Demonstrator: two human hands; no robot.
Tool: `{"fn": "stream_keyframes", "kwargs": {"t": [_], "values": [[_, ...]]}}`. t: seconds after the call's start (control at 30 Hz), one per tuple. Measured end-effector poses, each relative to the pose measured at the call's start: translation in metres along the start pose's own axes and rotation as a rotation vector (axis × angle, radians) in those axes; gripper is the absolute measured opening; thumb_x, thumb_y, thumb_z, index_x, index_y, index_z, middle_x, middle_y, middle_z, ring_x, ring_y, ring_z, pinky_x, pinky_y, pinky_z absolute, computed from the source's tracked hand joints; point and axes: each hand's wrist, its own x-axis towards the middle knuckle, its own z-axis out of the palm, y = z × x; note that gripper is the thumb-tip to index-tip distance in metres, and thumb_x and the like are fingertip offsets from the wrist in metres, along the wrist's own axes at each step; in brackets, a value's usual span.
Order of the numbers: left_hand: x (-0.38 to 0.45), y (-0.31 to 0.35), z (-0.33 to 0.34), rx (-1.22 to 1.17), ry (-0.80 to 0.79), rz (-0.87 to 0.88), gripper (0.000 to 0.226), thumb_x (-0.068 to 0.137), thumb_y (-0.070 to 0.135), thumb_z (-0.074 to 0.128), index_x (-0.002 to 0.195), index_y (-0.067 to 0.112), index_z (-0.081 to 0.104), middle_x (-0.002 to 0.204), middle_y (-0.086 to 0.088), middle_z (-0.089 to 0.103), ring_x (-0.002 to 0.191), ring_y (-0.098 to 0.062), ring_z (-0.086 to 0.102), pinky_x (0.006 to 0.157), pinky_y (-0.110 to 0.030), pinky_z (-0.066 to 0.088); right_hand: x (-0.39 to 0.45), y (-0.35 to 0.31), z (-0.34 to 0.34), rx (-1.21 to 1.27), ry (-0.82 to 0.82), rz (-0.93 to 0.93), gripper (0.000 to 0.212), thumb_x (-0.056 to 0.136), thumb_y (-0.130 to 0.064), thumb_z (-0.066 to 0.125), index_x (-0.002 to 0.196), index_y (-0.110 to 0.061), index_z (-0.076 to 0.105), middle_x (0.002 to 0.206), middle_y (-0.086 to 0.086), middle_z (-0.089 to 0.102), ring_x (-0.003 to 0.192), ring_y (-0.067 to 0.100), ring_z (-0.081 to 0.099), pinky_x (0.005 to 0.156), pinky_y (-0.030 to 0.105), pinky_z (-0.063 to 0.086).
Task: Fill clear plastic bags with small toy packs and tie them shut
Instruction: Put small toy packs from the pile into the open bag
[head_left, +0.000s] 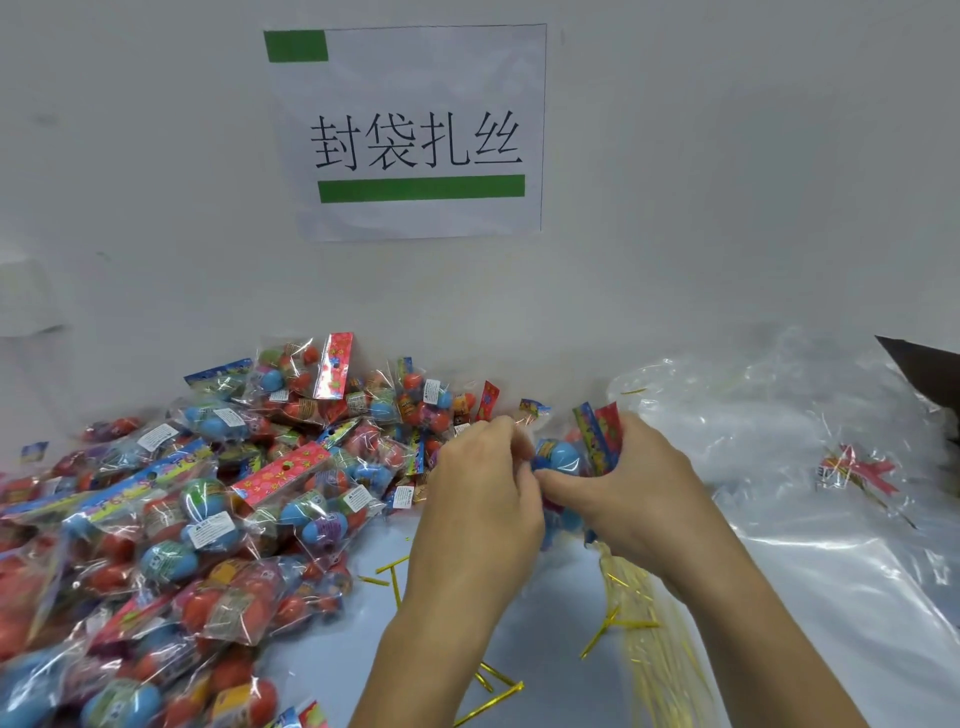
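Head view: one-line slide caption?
Both hands grip toy packs between the pack pile and clear bags.

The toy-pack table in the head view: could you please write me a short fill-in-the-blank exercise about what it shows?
1. The heap of toy packs lies to the ____ of the hands.
2. The loose twist ties on the table are ____ in colour.
3. The bars on the wall sign are ____.
4. The left hand and right hand together hold a bundle of ____.

Missing words: left; gold; green; toy packs
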Motion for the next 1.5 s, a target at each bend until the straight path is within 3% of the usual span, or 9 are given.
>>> {"fn": "stream_keyframes", "kwargs": {"t": [0.13,0.3,0.4,0.53,0.73,0.87,1.07,1.3,1.5], "values": [[0.002,-0.001,-0.002,-0.09,-0.003,-0.012,0.014,0.089,0.006,0.061,0.093,0.019,0.063,0.079,0.007,0.062,0.076,-0.011,0.059,0.07,-0.032,0.053,0.002,0.002,-0.001,0.036,0.041,0.015,0.042,0.065,-0.04,0.083,0.096,-0.023,0.061,0.089,-0.002,0.069,0.078,0.02,0.068,0.069,0.04,0.061],[-0.001,-0.006,-0.009,0.06,-0.133,-0.204,0.043,0.087,0.037,0.066,0.116,0.024,0.037,0.11,0.004,0.046,0.101,-0.02,0.05,0.085,-0.034,0.047,0.009,0.009,-0.012,0.255,0.085,0.087,0.038,0.068,-0.034,0.084,0.097,-0.019,0.066,0.089,0.003,0.074,0.083,0.024,0.073,0.074,0.051,0.062],[-0.004,-0.005,-0.012,0.144,-0.266,-0.34,0.053,0.087,0.033,0.065,0.123,0.023,0.027,0.117,-0.003,0.046,0.107,-0.029,0.053,0.088,-0.043,0.05,0.011,0.012,-0.017,0.341,0.09,0.106,0.031,0.072,-0.029,0.084,0.095,-0.016,0.069,0.085,0.006,0.076,0.079,0.026,0.075,0.069,0.049,0.064],[-0.005,-0.002,-0.011,0.1,-0.391,-0.398,0.055,0.086,0.012,0.064,0.124,0.021,0.025,0.112,-0.011,0.056,0.098,-0.032,0.063,0.074,-0.04,0.056,0.011,0.012,-0.017,0.454,0.073,0.115,0.033,0.071,-0.029,0.083,0.096,-0.011,0.07,0.087,0.011,0.076,0.08,0.029,0.076,0.064,0.044,0.064],[-0.005,0.007,-0.009,-0.25,-0.51,-0.453,0.047,0.086,0.004,0.063,0.114,0.021,0.03,0.101,-0.003,0.065,0.053,-0.013,0.068,0.045,-0.019,0.051,0.01,0.009,-0.003,0.412,0.065,0.127,0.069,0.047,-0.053,0.074,0.103,-0.013,0.067,0.094,0.011,0.075,0.087,0.03,0.074,0.074,0.054,0.062],[-0.004,0.004,-0.011,-0.273,-0.504,-0.485,0.041,0.086,0.006,0.06,0.114,0.022,0.035,0.109,-0.001,0.063,0.064,-0.02,0.073,0.056,-0.029,0.06,0.008,0.009,-0.002,0.325,0.02,0.134,0.05,0.065,-0.04,0.082,0.105,-0.017,0.063,0.1,0.007,0.072,0.087,0.026,0.073,0.065,0.047,0.064],[0.001,-0.011,-0.009,0.113,-0.323,-0.421,0.037,0.09,0.047,0.061,0.115,0.021,0.052,0.118,-0.001,0.054,0.102,-0.022,0.059,0.084,-0.033,0.049,0.005,0.007,-0.001,0.116,0.014,0.087,0.043,0.067,-0.032,0.083,0.099,-0.018,0.058,0.092,0.004,0.07,0.084,0.025,0.07,0.074,0.05,0.061],[0.003,-0.019,-0.003,0.027,-0.208,-0.306,0.017,0.092,0.034,0.067,0.089,0.018,0.068,0.076,0.007,0.062,0.065,-0.004,0.051,0.058,-0.018,0.039,0.004,0.007,-0.003,0.042,0.027,0.034,0.042,0.07,-0.037,0.084,0.099,-0.026,0.056,0.091,-0.005,0.067,0.081,0.017,0.068,0.069,0.038,0.06],[0.006,-0.022,-0.008,-0.019,-0.027,-0.295,0.02,0.092,0.019,0.066,0.073,0.02,0.069,0.067,0.009,0.064,0.062,-0.005,0.058,0.055,-0.018,0.043,0.002,0.006,-0.006,-0.03,0.028,0.023,0.042,0.069,-0.036,0.084,0.097,-0.026,0.055,0.092,-0.005,0.065,0.081,0.017,0.065,0.07,0.04,0.06]]}}
